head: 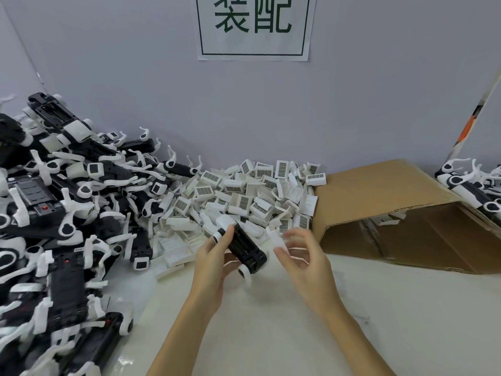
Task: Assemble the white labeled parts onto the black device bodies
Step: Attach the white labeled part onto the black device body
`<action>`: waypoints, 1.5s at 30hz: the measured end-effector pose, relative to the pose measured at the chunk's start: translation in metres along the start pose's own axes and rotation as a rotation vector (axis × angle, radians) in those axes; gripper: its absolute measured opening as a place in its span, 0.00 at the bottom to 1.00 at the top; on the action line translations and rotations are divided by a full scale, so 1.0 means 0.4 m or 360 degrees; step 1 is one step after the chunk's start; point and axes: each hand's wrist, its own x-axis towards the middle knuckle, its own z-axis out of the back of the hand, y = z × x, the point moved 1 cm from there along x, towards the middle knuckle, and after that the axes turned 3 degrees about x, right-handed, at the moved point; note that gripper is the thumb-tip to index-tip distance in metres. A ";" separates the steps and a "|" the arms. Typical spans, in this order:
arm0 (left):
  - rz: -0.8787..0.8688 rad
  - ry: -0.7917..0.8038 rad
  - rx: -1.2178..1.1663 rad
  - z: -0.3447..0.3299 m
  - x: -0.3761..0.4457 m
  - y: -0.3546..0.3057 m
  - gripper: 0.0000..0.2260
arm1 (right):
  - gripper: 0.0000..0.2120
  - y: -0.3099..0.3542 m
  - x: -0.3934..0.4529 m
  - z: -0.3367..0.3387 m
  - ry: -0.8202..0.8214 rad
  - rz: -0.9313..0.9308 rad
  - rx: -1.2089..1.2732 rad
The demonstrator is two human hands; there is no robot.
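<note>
Single head-mounted wide-angle view, looking forward and down from above the white table [379, 321] toward the grey wall [135, 77] and its posted sign [254, 25]. Both forearms enter from the lower edge, with the hands close to the lens at centre. Straight edges bow outward near the frame borders.

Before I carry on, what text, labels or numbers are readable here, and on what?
"装配": green characters in a green frame, on the white paper sign on the wall; its top edge is cut off.
Dark printed grids on the white labeled parts in the pile: too small to read.
Small labels on the black device bodies at left: too blurred to read.
</note>
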 end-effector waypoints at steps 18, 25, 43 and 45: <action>0.0055 0.0168 0.0159 -0.053 -0.055 -0.002 0.15 | 0.12 -0.005 0.031 0.043 -0.0121 -0.0308 0.0785; 0.0000 0.0252 0.0172 -0.066 -0.065 0.004 0.14 | 0.13 0.009 -0.005 0.015 0.0083 0.0138 -0.0312; -0.0131 0.0469 -0.0145 -0.060 -0.058 -0.002 0.19 | 0.27 0.038 -0.029 -0.020 0.0287 0.0101 0.0144; -0.0201 0.0527 -0.0106 -0.059 -0.059 0.001 0.20 | 0.23 0.042 -0.027 -0.017 0.0325 0.0069 0.0280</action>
